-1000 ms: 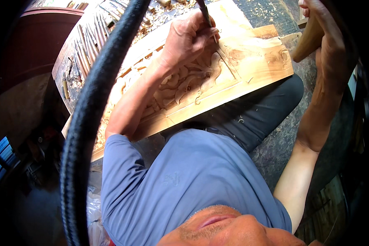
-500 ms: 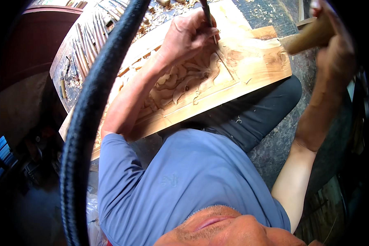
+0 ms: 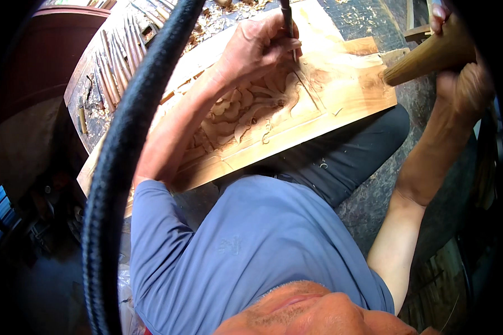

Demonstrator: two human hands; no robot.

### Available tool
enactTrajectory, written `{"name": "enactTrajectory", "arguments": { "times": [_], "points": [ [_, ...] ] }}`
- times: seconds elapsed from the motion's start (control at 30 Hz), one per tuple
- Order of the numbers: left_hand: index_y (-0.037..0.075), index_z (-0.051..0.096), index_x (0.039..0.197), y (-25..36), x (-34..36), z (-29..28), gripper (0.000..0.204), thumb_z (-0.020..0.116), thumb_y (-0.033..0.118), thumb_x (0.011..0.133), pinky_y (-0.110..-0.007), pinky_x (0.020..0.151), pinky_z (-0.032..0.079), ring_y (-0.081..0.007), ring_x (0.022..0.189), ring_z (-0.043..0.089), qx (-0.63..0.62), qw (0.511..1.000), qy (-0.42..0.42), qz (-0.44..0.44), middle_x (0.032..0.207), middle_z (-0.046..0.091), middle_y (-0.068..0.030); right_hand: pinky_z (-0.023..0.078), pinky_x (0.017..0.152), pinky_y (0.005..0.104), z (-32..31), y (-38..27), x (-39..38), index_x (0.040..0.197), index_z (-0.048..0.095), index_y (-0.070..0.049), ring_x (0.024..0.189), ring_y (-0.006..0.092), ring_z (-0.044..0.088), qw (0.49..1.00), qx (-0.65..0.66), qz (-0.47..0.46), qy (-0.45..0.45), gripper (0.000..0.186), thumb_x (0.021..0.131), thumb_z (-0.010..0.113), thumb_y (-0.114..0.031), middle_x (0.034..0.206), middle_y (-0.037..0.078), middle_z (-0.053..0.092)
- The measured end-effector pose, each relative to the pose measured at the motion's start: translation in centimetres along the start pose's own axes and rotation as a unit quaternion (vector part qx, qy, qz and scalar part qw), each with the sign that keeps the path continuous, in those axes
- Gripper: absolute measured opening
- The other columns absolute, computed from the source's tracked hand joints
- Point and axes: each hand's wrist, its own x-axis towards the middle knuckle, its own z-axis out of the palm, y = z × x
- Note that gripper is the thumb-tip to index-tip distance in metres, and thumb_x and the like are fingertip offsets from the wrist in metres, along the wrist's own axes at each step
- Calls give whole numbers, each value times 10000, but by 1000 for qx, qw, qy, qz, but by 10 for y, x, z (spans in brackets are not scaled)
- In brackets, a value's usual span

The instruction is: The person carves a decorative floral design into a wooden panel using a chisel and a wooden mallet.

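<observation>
My left hand (image 3: 261, 43) is closed round a slim carving chisel (image 3: 288, 19), held nearly upright. The chisel's lower end meets the wooden panel (image 3: 355, 84) beside a straight cut line. Leaf and flower shapes in relief (image 3: 246, 111) cover the panel's recessed middle, partly under my left forearm. Off to the right, my right hand (image 3: 464, 84) grips a wooden mallet (image 3: 430, 58), raised and apart from both chisel and panel. The far end of the mallet runs toward the dark edge of the picture.
Several carving tools (image 3: 117, 61) lie in a row on the worktable (image 3: 75, 84) at the left. Wood shavings (image 3: 229, 19) are scattered at the back. A thick black braided cable (image 3: 126, 134) crosses the view on the left. My leg (image 3: 341, 151) is under the panel's near edge.
My right hand and the mallet have shifted slightly right, and the mallet is less blurred now. My left hand and the chisel stay almost in place.
</observation>
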Motion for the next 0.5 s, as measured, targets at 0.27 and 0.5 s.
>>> {"name": "enactTrajectory", "arguments": {
  "times": [0.27, 0.5],
  "points": [
    [36, 588, 1011, -15, -8, 11, 119, 694, 35, 958, -323, 579, 553, -186, 661, 737, 69, 995, 32, 67, 717, 707, -92, 526, 731, 299, -30, 16, 14, 1126, 692, 51, 819, 186, 680, 857, -366, -245, -267, 305, 840, 722, -49, 957, 53, 707],
    [38, 592, 1002, -3, -6, 11, 112, 695, 33, 957, -294, 628, 584, -159, 715, 759, 57, 997, 22, 48, 767, 749, -81, 556, 740, 385, -25, 31, -6, 1168, 695, -16, 860, 286, 712, 878, -390, -176, -214, 363, 807, 706, -53, 952, 178, 708]
  ]
}}
